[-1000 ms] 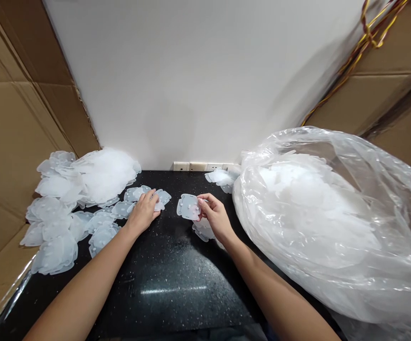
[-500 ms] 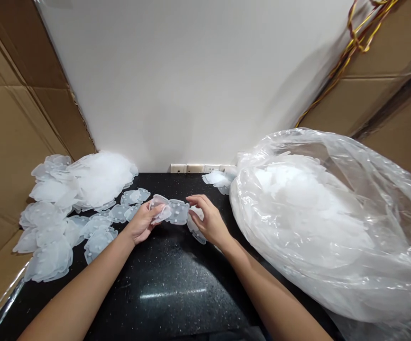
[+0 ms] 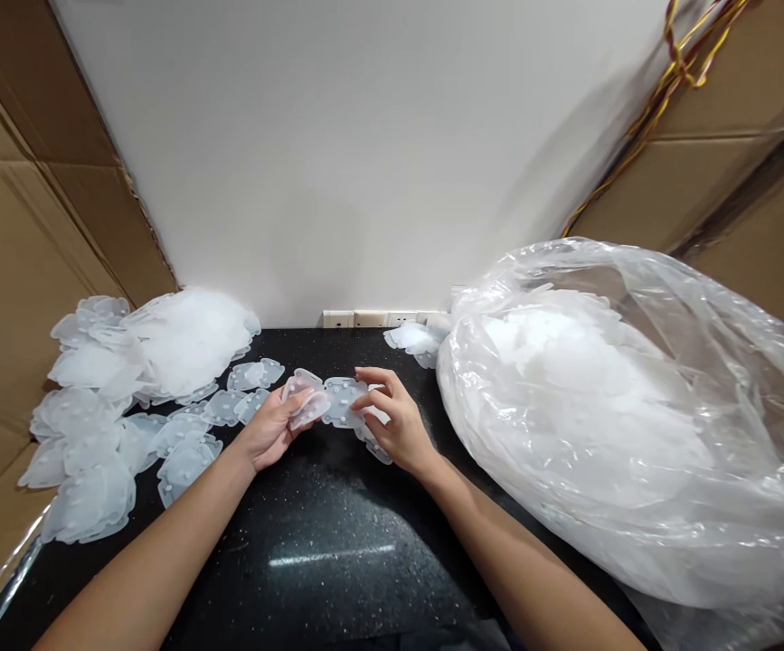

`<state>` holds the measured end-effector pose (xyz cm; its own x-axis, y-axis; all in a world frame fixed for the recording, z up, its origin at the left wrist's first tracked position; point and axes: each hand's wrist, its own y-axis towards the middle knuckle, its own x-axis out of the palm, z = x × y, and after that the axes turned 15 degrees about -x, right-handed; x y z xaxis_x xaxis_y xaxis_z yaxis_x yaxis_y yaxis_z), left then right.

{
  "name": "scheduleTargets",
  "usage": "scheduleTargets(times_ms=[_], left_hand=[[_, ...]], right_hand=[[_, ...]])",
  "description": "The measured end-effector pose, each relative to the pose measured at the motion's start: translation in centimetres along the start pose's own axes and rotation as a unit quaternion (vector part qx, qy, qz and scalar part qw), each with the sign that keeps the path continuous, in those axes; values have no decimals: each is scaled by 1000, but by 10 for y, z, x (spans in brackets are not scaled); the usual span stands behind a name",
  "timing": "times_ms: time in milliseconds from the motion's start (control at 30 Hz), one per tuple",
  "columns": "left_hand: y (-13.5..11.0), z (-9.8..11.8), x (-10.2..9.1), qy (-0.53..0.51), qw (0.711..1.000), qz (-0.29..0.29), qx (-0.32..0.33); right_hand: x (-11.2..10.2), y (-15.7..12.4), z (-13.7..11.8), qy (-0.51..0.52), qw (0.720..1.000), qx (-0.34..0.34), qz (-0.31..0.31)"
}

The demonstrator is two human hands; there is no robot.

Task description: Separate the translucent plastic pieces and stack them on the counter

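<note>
My left hand [image 3: 270, 436] is closed on a small stack of translucent plastic pieces [image 3: 306, 398], thin and rounded with small raised dots, its thumb pressing on top. Just right of that stack, another translucent plastic piece [image 3: 341, 402] lies flat. My right hand [image 3: 395, 423] is over its right side, fingers curved and spread apart, the fingertips at or just above the surface; contact cannot be made out. Under the right hand, more of the same pieces [image 3: 373, 445] show in part, the rest hidden by the fingers.
Large heaps of these pieces [image 3: 184, 348] cover the left of the black speckled tabletop [image 3: 316, 515]. An open clear plastic bag [image 3: 541, 488] full of them stands on the right. Sockets [image 3: 370, 319] line the wall's base; cardboard [image 3: 18, 235] walls the left side.
My right hand has moved slightly left, its fingers now over the flat piece rather than beside it. My left hand keeps its hold on the stack. The view has shifted slightly.
</note>
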<state>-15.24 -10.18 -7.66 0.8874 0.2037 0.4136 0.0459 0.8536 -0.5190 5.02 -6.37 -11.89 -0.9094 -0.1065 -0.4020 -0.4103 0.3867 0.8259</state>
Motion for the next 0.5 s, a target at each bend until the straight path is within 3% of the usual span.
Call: scheduleTargets(times_ms=[500], left_hand=[[-4,1,1,-5,1000,11,-6]], right_hand=[[1,-1,2,-11,999,26,27]])
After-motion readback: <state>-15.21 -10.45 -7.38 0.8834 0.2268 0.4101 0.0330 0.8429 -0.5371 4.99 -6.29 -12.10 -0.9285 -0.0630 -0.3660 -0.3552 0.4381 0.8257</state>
